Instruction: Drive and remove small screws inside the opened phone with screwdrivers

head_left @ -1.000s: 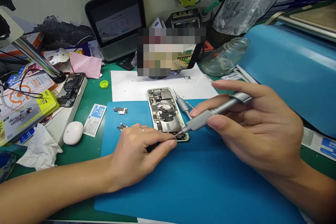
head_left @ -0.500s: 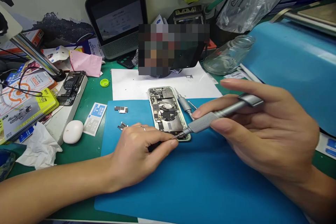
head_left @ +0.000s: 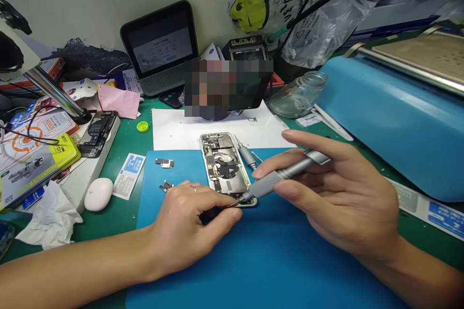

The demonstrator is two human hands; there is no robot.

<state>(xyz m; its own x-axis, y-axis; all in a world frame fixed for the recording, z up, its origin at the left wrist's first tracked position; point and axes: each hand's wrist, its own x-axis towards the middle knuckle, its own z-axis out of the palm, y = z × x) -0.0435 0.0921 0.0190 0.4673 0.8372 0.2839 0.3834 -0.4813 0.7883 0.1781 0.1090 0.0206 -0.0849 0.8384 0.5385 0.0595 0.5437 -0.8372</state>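
A phone with its back off and its inner parts bare lies on the blue mat. My right hand grips a grey knurled screwdriver between thumb and fingers, tilted with its tip down to the left, at the phone's near end. At that tip the thumb and forefinger of my left hand are drawn together. What lies between them, if anything, is too small to make out. A second grey screwdriver lies along the phone's right side.
Two small circuit boards, one upper and one lower, lie left of the phone. Beyond are a white sheet, a glass jar and a tablet-like screen. A white earbud case and crumpled tissue sit left.
The view has tilted up and shifted a little, so everything sits lower in the picture. Both hands keep their places at the phone's near end, the screwdriver still in my right hand.
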